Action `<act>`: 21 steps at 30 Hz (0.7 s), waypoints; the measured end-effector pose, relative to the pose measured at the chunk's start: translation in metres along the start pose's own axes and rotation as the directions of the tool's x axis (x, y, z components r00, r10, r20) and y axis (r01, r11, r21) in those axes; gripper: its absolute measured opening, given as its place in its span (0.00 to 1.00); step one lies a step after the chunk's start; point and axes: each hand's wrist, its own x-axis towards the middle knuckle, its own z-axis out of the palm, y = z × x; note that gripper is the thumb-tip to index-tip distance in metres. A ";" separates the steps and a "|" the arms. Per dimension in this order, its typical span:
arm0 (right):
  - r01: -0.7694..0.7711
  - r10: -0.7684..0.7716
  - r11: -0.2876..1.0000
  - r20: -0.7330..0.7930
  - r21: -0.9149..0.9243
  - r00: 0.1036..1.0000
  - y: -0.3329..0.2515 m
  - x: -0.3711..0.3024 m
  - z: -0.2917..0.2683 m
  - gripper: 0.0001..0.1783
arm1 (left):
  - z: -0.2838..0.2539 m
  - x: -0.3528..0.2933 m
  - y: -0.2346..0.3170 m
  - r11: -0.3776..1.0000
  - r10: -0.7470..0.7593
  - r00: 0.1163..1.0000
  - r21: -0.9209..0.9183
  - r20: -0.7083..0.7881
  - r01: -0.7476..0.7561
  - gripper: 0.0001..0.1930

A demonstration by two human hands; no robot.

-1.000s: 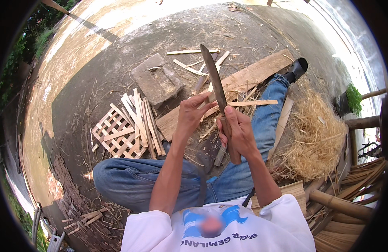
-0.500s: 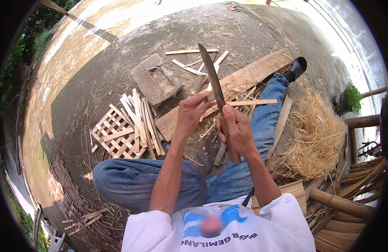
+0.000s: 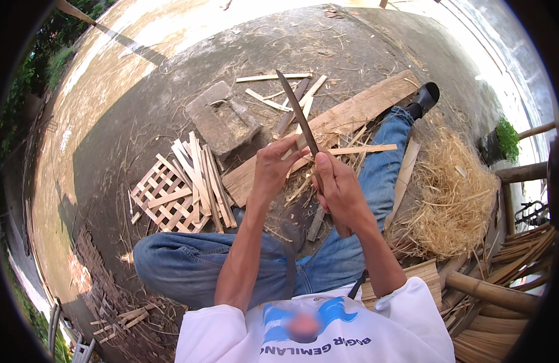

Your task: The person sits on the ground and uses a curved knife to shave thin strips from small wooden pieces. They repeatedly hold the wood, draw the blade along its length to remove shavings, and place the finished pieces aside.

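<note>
My right hand (image 3: 342,186) is wrapped round the wooden handle of a long machete (image 3: 297,107). Its dark blade points up and away to the left, seen nearly edge-on. Close to the blade's left side, my left hand (image 3: 274,168) is closed in a pinch on a thin bamboo strip (image 3: 367,148). The pale strip runs out to the right, passing behind the blade and beyond my right hand. Both hands are above a long wooden plank (image 3: 370,109) that slants across the ground beside my outstretched leg.
Left of the plank lie a stack of split strips (image 3: 199,175) and a woven lattice (image 3: 161,196). A concrete block (image 3: 222,115) sits farther off, with loose strips (image 3: 273,77) nearby. A heap of shavings (image 3: 452,193) lies to the right, near bamboo poles (image 3: 491,293).
The machete has rolled in my right hand, so its blade shows narrower. Its tip has shifted left and slightly down. My left hand still pinches the strip in nearly the same place.
</note>
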 end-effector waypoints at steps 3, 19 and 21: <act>-0.017 0.017 1.000 -0.002 -0.004 1.000 -0.007 -0.002 0.000 0.24 | 0.002 -0.001 -0.008 0.998 -0.014 1.000 -0.063 -0.018 0.013 0.17; 0.078 -0.077 0.996 -0.009 0.048 0.997 -0.007 -0.001 -0.004 0.25 | 0.002 0.000 0.001 0.999 0.038 0.999 0.026 -0.032 -0.037 0.17; 0.049 -0.048 0.997 -0.025 0.058 0.999 -0.001 -0.005 -0.006 0.26 | 0.003 0.000 0.009 0.996 0.034 0.999 0.084 0.019 -0.035 0.17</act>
